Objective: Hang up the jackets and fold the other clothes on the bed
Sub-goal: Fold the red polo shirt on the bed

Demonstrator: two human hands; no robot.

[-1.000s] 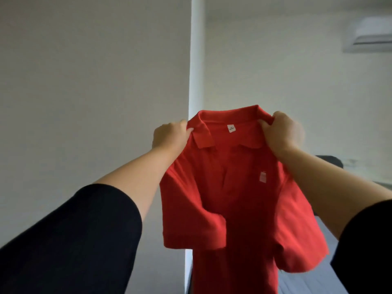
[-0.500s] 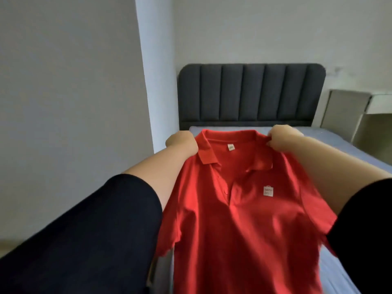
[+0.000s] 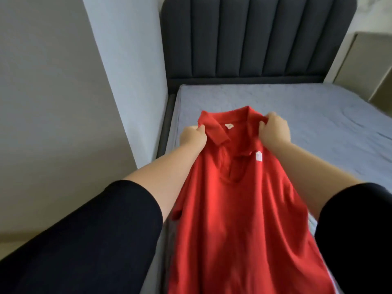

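The left grip [image 3: 193,138] and right grip [image 3: 274,130] pinch the red polo shirt [image 3: 233,209] over the bed [image 3: 307,111]

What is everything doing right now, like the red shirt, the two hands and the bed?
red shirt: unfolded, front side up, held by its shoulders over the bed.
left hand: pinches the shirt beside the collar.
right hand: grips the shirt's other shoulder.
bed: flat and grey, lightly wrinkled on the right.
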